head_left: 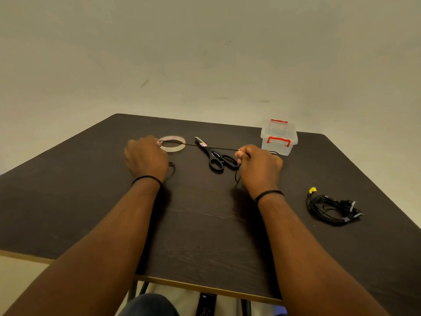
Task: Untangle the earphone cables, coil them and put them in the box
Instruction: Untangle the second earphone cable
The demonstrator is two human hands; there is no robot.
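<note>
A thin black earphone cable (200,146) is stretched taut between my two hands above the dark table (205,224). My left hand (145,157) pinches one end near the tape roll, and a loop of cable hangs below it. My right hand (259,166) pinches the other end, with slack cable dropping beside the wrist. A tangled bundle of black earphone cables (332,207) with a yellow tag lies at the right. The clear plastic box (279,137) with red latches stands closed at the far right.
A roll of clear tape (172,144) lies at the back left, under the stretched cable. Black-handled scissors (214,156) lie between my hands. The table's front edge runs close to my body. A pale wall stands behind the table.
</note>
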